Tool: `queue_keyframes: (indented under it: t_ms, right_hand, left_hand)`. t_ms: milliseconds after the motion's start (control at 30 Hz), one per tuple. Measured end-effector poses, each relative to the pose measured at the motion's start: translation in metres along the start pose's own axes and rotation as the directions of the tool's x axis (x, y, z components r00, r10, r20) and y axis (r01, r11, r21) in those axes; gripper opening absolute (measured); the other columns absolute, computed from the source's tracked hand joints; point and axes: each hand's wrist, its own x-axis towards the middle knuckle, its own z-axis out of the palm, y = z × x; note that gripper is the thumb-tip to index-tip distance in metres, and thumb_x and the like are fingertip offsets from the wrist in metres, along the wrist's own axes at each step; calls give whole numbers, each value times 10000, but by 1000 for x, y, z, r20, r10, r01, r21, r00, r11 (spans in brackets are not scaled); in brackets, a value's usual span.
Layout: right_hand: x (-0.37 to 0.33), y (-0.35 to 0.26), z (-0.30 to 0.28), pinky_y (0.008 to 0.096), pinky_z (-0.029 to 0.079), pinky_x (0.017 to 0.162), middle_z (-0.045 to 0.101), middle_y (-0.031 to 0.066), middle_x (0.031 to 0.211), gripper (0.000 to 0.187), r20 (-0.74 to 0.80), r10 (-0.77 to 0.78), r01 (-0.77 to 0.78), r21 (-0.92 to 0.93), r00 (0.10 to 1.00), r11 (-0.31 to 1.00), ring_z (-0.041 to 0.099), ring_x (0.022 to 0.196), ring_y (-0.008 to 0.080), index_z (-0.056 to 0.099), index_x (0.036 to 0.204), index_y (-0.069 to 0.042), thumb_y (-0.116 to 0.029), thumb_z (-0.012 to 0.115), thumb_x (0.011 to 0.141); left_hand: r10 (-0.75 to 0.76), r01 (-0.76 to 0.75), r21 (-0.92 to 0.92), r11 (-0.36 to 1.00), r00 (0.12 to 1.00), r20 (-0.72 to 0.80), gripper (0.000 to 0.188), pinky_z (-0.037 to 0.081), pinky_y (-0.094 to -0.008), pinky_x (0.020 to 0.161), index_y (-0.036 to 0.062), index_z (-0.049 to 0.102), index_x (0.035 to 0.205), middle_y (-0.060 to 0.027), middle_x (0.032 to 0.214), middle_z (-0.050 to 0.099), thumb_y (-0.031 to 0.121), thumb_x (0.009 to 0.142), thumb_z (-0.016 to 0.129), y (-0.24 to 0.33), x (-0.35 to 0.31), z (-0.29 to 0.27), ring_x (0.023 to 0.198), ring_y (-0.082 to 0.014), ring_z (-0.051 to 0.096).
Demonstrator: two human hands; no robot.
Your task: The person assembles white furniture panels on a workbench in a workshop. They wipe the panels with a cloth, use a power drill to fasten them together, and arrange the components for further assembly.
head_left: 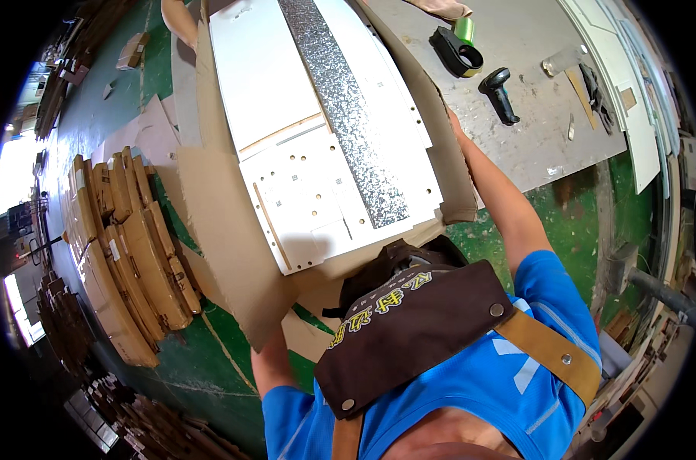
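Note:
An open cardboard carton (236, 230) lies in front of me, its flaps spread. Inside are stacked white panels (267, 84), some with drilled holes, and a black-and-white speckled strip (348, 115) runs lengthwise over them. My right hand (455, 124) is against the carton's outer right side, its fingers mostly hidden by the cardboard. On the left, my forearm (271, 364) goes behind the near left flap, which covers my left hand. Another person's arm (179, 23) reaches toward the far left of the carton.
A grey worktable (532, 146) at right bears a black tape dispenser (457, 54), a green tape roll (464, 31), a handheld scanner (500, 96) and a clear bottle (564, 60). Flat cartons (125, 253) are stacked on the green floor at left. Long panels (628, 92) stand at far right.

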Motion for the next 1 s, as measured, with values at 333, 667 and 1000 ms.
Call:
queue_keyframes:
  t_ms: [333,667,1000]
  right_hand:
    - [25,-50,76,368,207,1127,245,162,1519,500,279,-462,507,-703,842,499,246,1397,286,383,1437,-164,-385,369,989]
    - [10,-48,93,420,458,935,352,175,1459,441,256,-599,460,-861,759,215,486,1192,360,485,1355,-208,-338,456,935]
    - [-13,-29,85,430,409,1001,278,155,1502,500,264,-558,471,-841,787,267,366,1298,369,400,1406,-195,-375,411,940]
  left_hand:
    - [571,-591,583,557,783,247,671,225,-565,1075,264,297,1464,-173,1512,237,614,900,397,270,73,111,1363,-420,236]
    - [714,-571,705,421,688,131,627,190,-621,1066,357,317,1444,-152,1526,224,646,892,379,270,84,160,1380,-438,196]
    - [760,-619,687,382,633,147,667,133,-592,1109,252,302,1464,-145,1535,212,626,912,335,235,61,158,1414,-406,128]
